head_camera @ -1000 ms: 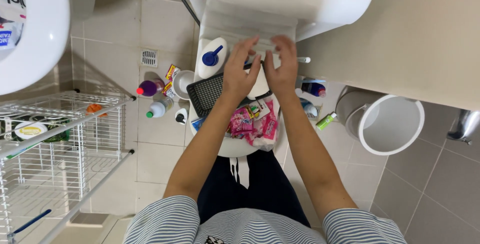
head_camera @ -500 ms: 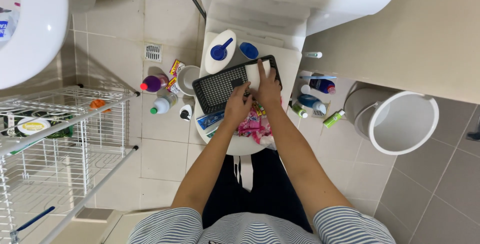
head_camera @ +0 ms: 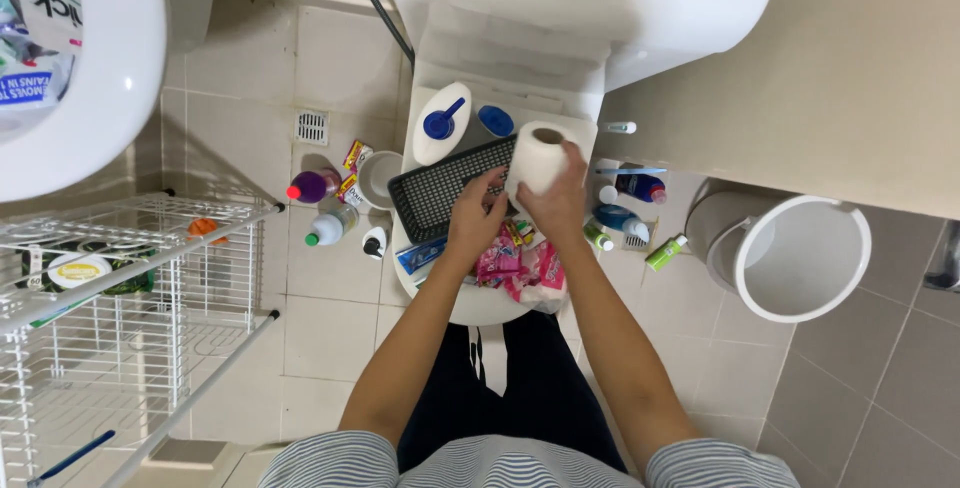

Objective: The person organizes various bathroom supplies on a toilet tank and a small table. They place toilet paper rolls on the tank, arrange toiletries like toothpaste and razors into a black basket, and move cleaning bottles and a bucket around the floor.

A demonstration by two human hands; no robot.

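1. While the person is leaning over the closed toilet lid (head_camera: 470, 310), the right hand (head_camera: 556, 206) is gripping a white toilet paper roll (head_camera: 538, 156), fingers curled round its lower half. The roll is rising just beyond those fingertips, its long axis tilting up and away so the cardboard core is showing at the far end.
2. Just beside it, the left hand (head_camera: 474, 220) is resting with fingers loosely spread on the near edge of a black perforated basket (head_camera: 440, 191), holding nothing. The roll is sitting over the basket's right end, so the right hand is the nearer one.
3. Below both palms, pink sachets (head_camera: 522, 268) are lying in a heap, with a blue flat packet (head_camera: 421, 254) to the left of the left wrist.
4. Beyond the left fingertips, a white bottle with a blue pump (head_camera: 441, 123) and a round blue cap (head_camera: 495, 121) are standing against the cistern.
5. Further left on the floor, a purple bottle with a red cap (head_camera: 312, 187) and a white bottle with a green cap (head_camera: 330, 229) are lying down.
6. Right of the right fingers, blue bottles (head_camera: 632, 198) are clustering, then a white bin (head_camera: 790, 253).
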